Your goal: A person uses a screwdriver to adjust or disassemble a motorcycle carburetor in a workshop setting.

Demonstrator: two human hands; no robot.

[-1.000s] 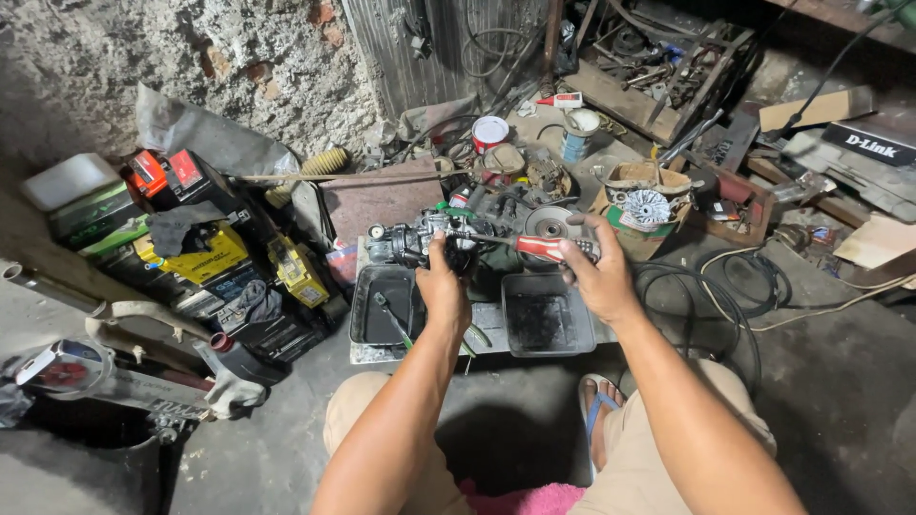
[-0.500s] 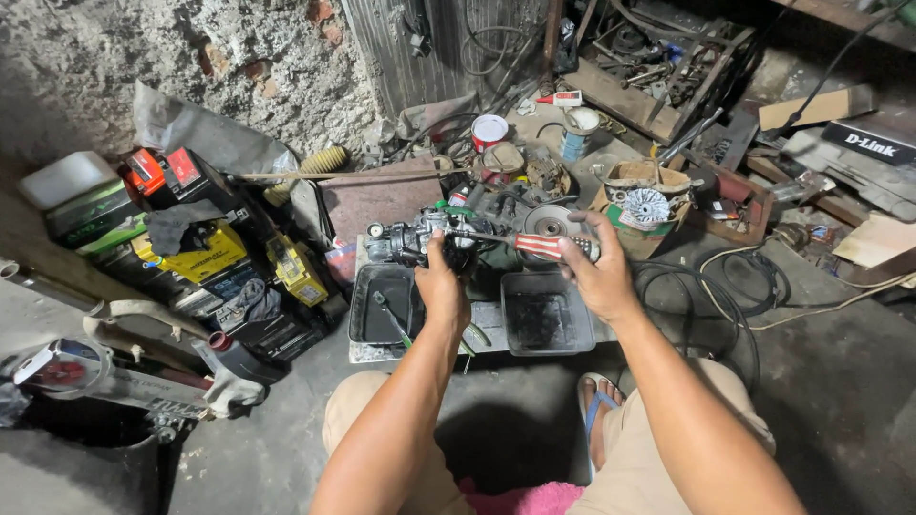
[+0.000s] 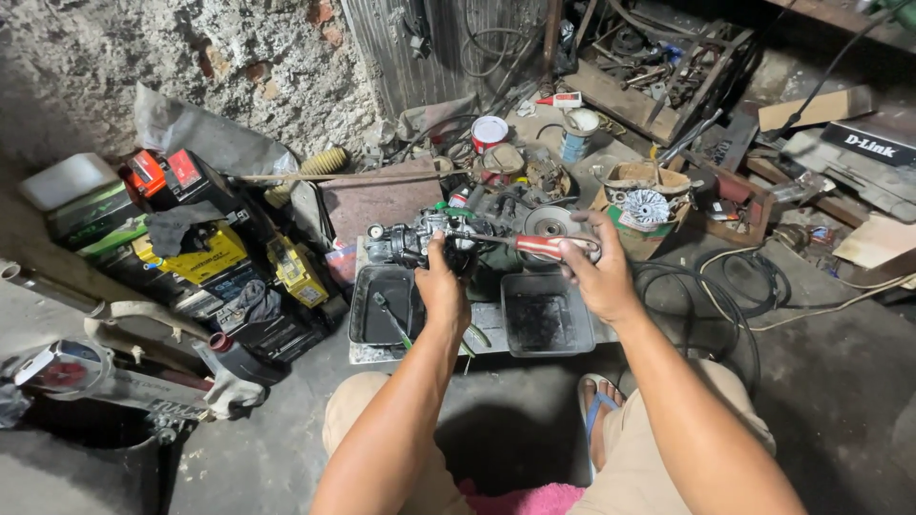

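Observation:
My left hand (image 3: 442,283) grips a greasy black metal engine part (image 3: 410,243) held over a low work board. My right hand (image 3: 593,272) is closed on the red handle of a screwdriver (image 3: 546,245), whose shaft points left into the part. Under the hands stand two black oily trays, one on the left (image 3: 379,310) with a tool lying in it and one on the right (image 3: 546,319). My knees in tan shorts show at the bottom.
Several old batteries (image 3: 196,253) are stacked at left. A cardboard box with a metal fan wheel (image 3: 645,205) sits right of the hands, black cables (image 3: 725,286) coil on the floor, cans (image 3: 489,133) and scrap parts lie behind. A rough stone wall rises behind.

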